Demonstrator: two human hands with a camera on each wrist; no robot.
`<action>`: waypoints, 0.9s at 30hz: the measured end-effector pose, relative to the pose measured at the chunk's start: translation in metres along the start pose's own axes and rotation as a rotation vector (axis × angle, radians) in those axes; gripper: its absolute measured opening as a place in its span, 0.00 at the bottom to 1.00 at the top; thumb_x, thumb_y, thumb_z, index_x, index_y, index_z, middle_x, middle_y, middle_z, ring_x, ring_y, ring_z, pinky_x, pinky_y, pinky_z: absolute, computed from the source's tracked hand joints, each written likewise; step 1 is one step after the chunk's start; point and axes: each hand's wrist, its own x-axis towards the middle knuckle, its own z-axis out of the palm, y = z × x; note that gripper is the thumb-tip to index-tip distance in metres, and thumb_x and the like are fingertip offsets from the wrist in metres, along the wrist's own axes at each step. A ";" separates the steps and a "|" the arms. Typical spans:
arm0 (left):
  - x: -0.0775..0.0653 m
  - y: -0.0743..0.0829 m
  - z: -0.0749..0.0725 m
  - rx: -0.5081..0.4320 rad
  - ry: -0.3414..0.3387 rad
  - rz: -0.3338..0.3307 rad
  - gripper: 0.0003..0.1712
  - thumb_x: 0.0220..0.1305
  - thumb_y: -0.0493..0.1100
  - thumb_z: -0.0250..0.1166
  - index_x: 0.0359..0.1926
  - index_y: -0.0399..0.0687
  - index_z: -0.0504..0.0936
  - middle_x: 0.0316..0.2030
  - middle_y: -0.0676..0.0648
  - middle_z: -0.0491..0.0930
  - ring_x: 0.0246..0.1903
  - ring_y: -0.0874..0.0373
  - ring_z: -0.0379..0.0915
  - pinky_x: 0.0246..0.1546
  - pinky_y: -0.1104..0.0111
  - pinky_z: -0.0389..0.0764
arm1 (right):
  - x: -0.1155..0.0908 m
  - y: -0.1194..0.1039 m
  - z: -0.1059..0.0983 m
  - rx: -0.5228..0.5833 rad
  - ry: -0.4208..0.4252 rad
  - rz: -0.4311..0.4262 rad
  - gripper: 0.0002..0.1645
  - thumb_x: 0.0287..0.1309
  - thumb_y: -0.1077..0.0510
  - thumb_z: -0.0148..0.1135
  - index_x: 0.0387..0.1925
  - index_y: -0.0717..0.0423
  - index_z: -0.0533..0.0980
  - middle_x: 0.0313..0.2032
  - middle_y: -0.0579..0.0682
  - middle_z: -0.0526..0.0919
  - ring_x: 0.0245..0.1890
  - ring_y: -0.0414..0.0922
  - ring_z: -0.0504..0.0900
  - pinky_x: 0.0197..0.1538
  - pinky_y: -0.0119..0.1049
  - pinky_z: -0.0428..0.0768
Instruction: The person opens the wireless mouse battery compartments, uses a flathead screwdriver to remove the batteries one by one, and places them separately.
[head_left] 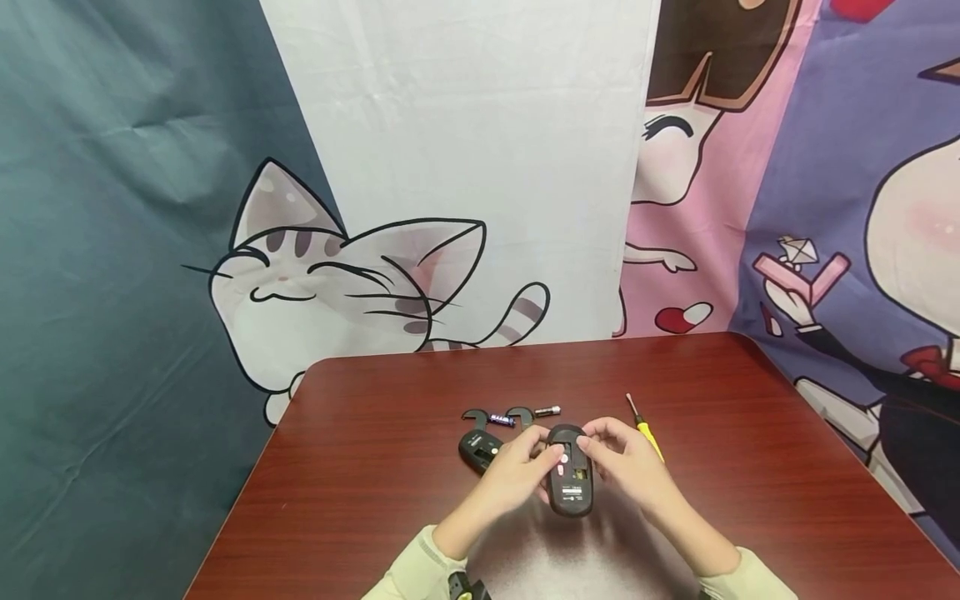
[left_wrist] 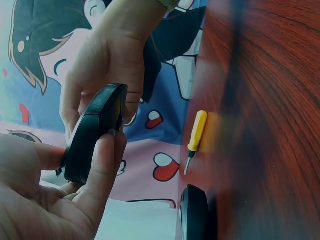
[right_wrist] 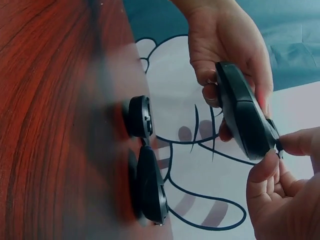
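Note:
A black computer mouse is held underside up, its battery compartment uncovered. My left hand grips one side of it, thumb on the underside. My right hand holds the other side near the far end, thumb on the underside too. In the right wrist view the right hand pinches at the end of the mouse, by a small black part. The left wrist view shows the mouse edge-on between both hands.
A second black mouse lies underside up on the table, partly behind the left hand. Beyond it are two dark hook-shaped pieces, a blue battery and another battery. A yellow-handled screwdriver lies right of the right hand.

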 end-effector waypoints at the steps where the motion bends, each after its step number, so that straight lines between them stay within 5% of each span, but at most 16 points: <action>1: 0.000 -0.001 0.000 0.009 0.003 0.001 0.17 0.66 0.54 0.56 0.49 0.50 0.74 0.29 0.52 0.79 0.16 0.59 0.77 0.20 0.56 0.84 | 0.001 0.000 0.000 0.007 -0.004 0.011 0.17 0.54 0.50 0.66 0.39 0.56 0.75 0.27 0.53 0.76 0.18 0.39 0.70 0.18 0.34 0.75; 15: -0.003 -0.013 -0.003 0.022 -0.010 -0.037 0.20 0.64 0.55 0.58 0.52 0.51 0.74 0.30 0.52 0.78 0.16 0.58 0.76 0.21 0.55 0.84 | 0.018 0.003 -0.011 0.000 -0.112 -0.005 0.19 0.57 0.48 0.62 0.39 0.61 0.74 0.17 0.52 0.73 0.15 0.41 0.71 0.16 0.41 0.77; 27: -0.011 -0.020 -0.003 0.017 -0.029 -0.008 0.21 0.64 0.50 0.58 0.53 0.43 0.73 0.31 0.49 0.82 0.13 0.59 0.75 0.16 0.57 0.82 | 0.051 0.016 -0.031 -0.138 -0.086 -0.015 0.18 0.62 0.50 0.57 0.42 0.61 0.73 0.18 0.52 0.72 0.16 0.42 0.72 0.18 0.43 0.78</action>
